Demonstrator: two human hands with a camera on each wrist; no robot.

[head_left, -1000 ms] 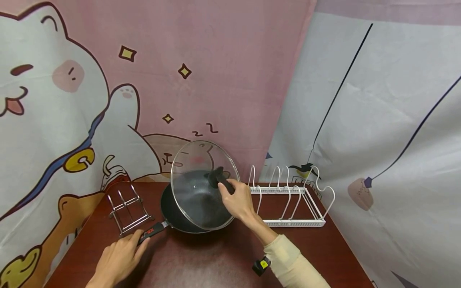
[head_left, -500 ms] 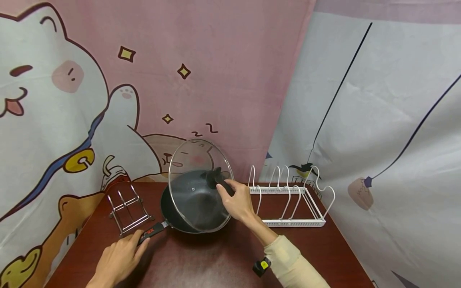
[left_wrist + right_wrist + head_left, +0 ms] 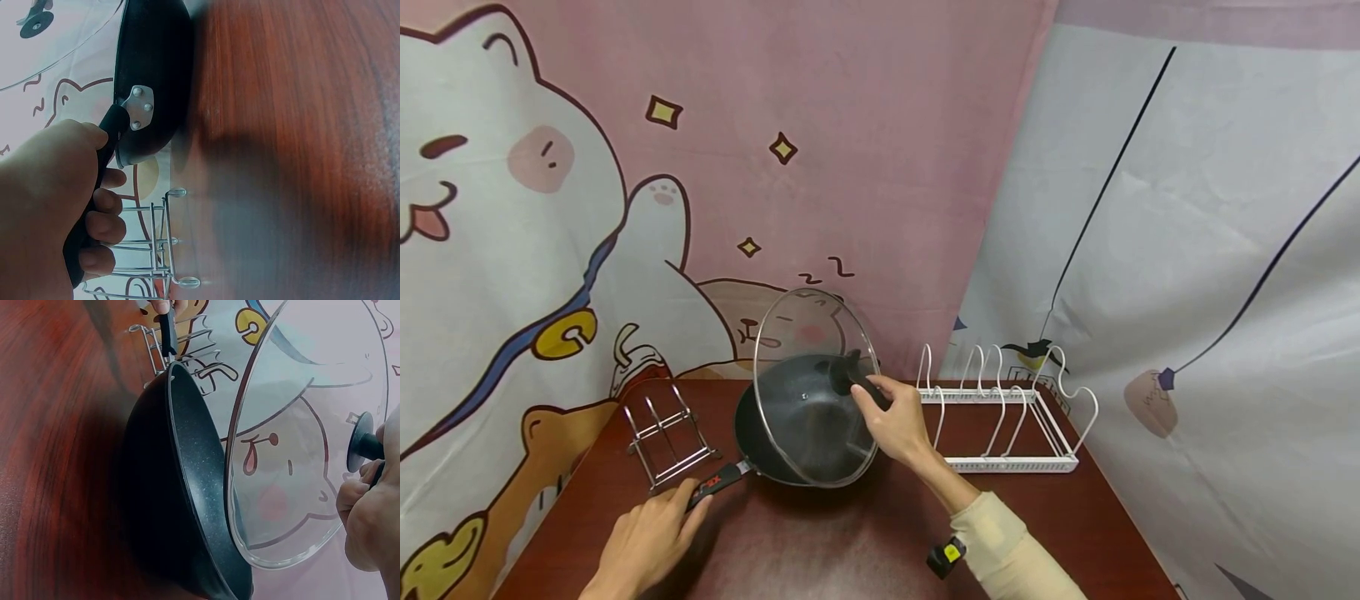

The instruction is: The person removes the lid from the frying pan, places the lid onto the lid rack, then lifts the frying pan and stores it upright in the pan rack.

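A dark wok (image 3: 751, 429) with a speckled inside sits on the table. My left hand (image 3: 647, 533) grips its black handle (image 3: 724, 477); in the left wrist view the fingers curl round that handle (image 3: 111, 134). Above the wok stands a round glass lid (image 3: 820, 417), steeply tilted, with a metal rim. Its black knob (image 3: 848, 371) is held by my right hand (image 3: 898, 419). In the right wrist view the lid (image 3: 287, 456) leans over the wok (image 3: 147, 500), its lower edge close to the wok's rim; whether they touch, I cannot tell.
Left of the wok stands a small metal wire rack (image 3: 662, 433). On the right is a white rack (image 3: 1011, 465) with several upright hoops. A printed cloth (image 3: 865, 167) hangs behind the reddish-brown table (image 3: 820, 550).
The lid has shifted slightly left and turned to look narrower, its near edge dipping a little. My right hand still holds the knob. The left hand and the wok have stayed put.
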